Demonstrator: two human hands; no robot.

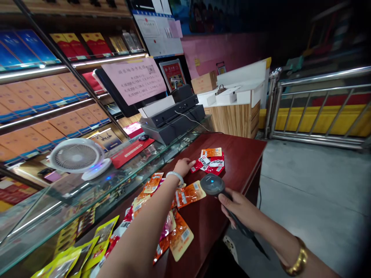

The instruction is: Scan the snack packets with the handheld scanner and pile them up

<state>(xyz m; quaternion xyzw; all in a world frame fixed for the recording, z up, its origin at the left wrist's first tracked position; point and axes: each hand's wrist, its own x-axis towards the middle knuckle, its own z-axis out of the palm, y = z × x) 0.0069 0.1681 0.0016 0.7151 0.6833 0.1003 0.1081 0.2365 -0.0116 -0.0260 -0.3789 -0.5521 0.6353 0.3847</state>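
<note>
Right hand (239, 206), right of centre: fingers wrapped around a scanner (213, 185). Left hand (184, 167), centre, beside red packets (215, 163); cannot tell whether its fingers pinch. Overlapping orange packets (189, 194), lower centre, might slide if the left forearm (145, 224) brushes them.

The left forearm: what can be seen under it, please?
Orange packets show on both sides of the left forearm, those at right on a dark red table. What lies directly beneath is covered; I cannot tell.
</note>
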